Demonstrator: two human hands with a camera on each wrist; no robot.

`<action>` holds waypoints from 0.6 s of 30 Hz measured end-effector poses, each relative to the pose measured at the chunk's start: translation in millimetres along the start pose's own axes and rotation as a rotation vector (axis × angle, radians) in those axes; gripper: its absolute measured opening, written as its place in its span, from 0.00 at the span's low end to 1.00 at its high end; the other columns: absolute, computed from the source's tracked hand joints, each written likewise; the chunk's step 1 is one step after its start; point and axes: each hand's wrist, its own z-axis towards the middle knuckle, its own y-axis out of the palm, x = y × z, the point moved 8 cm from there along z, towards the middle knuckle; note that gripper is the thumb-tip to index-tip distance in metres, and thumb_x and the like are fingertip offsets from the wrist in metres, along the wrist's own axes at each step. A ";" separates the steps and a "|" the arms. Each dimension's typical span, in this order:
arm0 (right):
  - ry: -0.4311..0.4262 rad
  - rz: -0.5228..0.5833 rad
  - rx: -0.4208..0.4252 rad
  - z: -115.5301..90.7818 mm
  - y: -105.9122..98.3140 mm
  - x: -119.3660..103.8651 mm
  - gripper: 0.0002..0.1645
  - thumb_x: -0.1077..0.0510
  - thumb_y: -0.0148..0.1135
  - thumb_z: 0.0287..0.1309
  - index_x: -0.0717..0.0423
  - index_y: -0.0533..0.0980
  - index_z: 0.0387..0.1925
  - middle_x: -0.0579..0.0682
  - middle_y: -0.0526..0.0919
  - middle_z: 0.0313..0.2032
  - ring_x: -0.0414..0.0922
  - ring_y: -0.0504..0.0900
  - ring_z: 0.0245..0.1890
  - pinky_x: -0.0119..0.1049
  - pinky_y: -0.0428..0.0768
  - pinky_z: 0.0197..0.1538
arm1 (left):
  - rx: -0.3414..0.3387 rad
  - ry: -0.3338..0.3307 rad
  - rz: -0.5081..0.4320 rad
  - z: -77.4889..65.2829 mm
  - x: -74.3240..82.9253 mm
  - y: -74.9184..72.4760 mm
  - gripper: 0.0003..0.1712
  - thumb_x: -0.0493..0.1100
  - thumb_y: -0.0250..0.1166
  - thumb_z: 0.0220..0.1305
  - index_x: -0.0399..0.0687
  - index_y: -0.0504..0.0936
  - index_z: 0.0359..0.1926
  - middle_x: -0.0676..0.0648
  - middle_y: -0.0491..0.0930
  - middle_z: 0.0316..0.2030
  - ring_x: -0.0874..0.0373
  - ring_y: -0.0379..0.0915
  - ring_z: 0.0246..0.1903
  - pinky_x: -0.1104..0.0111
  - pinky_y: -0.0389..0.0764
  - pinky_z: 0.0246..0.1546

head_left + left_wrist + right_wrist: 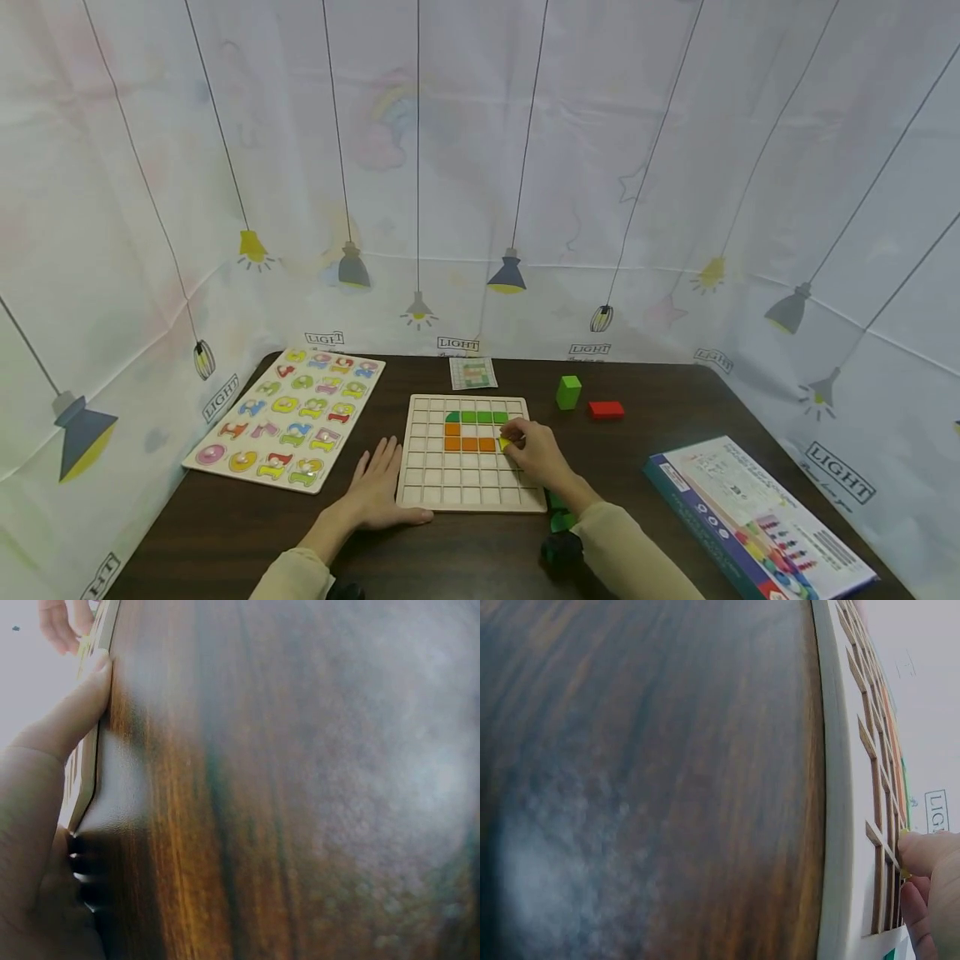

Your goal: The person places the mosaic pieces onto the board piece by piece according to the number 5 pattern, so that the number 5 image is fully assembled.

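Note:
A light wooden grid board [472,493] lies flat on the dark table, with a row of green pieces [483,417] and several orange pieces [468,445] set in its cells. My right hand [542,457] pinches a small yellow piece [503,446] over the board, at the right end of the lower orange row. In the right wrist view, thumb and fingertip hold that yellow piece [905,874] at the grid. My left hand [378,487] rests at the board's left front corner, fingers extended along the side. The left wrist view shows its thumb [94,682] against the board's edge [88,769].
A colourful number puzzle board [281,421] lies to the left. Behind the grid is a small pattern card [473,373]. A green block [568,392] and a red block [606,410] stand back right. Green pieces [562,522] lie by my right wrist; a box [757,517] lies far right.

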 end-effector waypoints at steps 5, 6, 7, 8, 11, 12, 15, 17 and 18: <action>0.021 -0.015 0.003 0.7 1.1 1.8 0.14 0.68 0.67 0.52 0.61 0.79 0.43 0.52 0.81 0.37 0.45 0.81 0.36 0.34 0.80 0.38 | 0.004 0.002 -0.009 0.6 -1.1 0.1 0.72 0.77 0.64 0.42 0.32 0.45 0.72 0.34 0.41 0.72 0.40 0.33 0.71 0.45 0.38 0.66; 0.021 -0.016 0.003 0.7 1.3 1.8 0.14 0.67 0.67 0.52 0.60 0.79 0.42 0.51 0.81 0.37 0.44 0.81 0.35 0.33 0.80 0.38 | 0.010 0.003 -0.006 0.7 -1.1 -0.1 0.72 0.77 0.64 0.42 0.32 0.46 0.72 0.34 0.42 0.71 0.41 0.33 0.71 0.45 0.38 0.66; 0.021 -0.015 0.002 0.8 1.6 1.7 0.13 0.67 0.68 0.52 0.60 0.79 0.42 0.51 0.81 0.36 0.44 0.80 0.35 0.33 0.80 0.38 | 0.015 0.003 -0.005 0.7 -1.0 -0.4 0.72 0.77 0.64 0.42 0.32 0.46 0.72 0.34 0.42 0.71 0.41 0.34 0.71 0.45 0.39 0.66; 0.021 -0.010 -0.001 0.8 2.0 1.6 0.13 0.67 0.68 0.52 0.60 0.79 0.41 0.51 0.81 0.36 0.44 0.80 0.35 0.33 0.80 0.38 | 0.013 0.003 0.000 0.7 -1.1 -0.1 0.72 0.78 0.63 0.42 0.32 0.46 0.72 0.34 0.42 0.71 0.41 0.34 0.71 0.45 0.39 0.66; 0.023 0.005 -0.005 0.5 3.2 0.7 0.12 0.67 0.67 0.52 0.60 0.79 0.41 0.50 0.81 0.36 0.44 0.80 0.35 0.34 0.80 0.38 | 0.006 -0.001 0.011 0.8 -1.0 0.9 0.73 0.79 0.62 0.42 0.33 0.45 0.72 0.34 0.42 0.71 0.41 0.33 0.71 0.45 0.39 0.66; 0.022 0.010 -0.005 0.2 3.6 0.3 0.12 0.67 0.67 0.52 0.60 0.79 0.41 0.50 0.81 0.36 0.44 0.80 0.36 0.34 0.80 0.39 | 0.006 -0.001 0.011 0.7 -0.9 1.1 0.72 0.79 0.62 0.42 0.33 0.45 0.72 0.34 0.42 0.71 0.41 0.33 0.71 0.45 0.39 0.66; 0.021 0.022 -0.002 -0.4 4.2 -0.5 0.13 0.67 0.67 0.52 0.61 0.79 0.42 0.51 0.81 0.36 0.44 0.80 0.36 0.35 0.80 0.39 | 0.007 0.001 0.010 0.5 -0.6 1.5 0.72 0.78 0.62 0.42 0.33 0.45 0.72 0.34 0.42 0.71 0.41 0.34 0.71 0.45 0.39 0.66; 0.022 0.023 0.002 -0.5 4.3 -0.6 0.13 0.68 0.68 0.52 0.61 0.79 0.41 0.51 0.81 0.36 0.44 0.80 0.36 0.35 0.80 0.39 | 0.007 0.001 0.009 0.1 -0.5 1.5 0.72 0.78 0.62 0.42 0.33 0.45 0.72 0.34 0.42 0.71 0.41 0.33 0.71 0.45 0.39 0.66; 0.021 0.021 0.003 -0.4 4.3 -0.6 0.13 0.67 0.68 0.52 0.61 0.79 0.41 0.51 0.81 0.36 0.44 0.80 0.36 0.34 0.80 0.39 | 0.008 0.001 0.009 -0.1 -0.4 1.4 0.72 0.78 0.62 0.42 0.33 0.45 0.72 0.34 0.42 0.71 0.41 0.33 0.71 0.45 0.39 0.66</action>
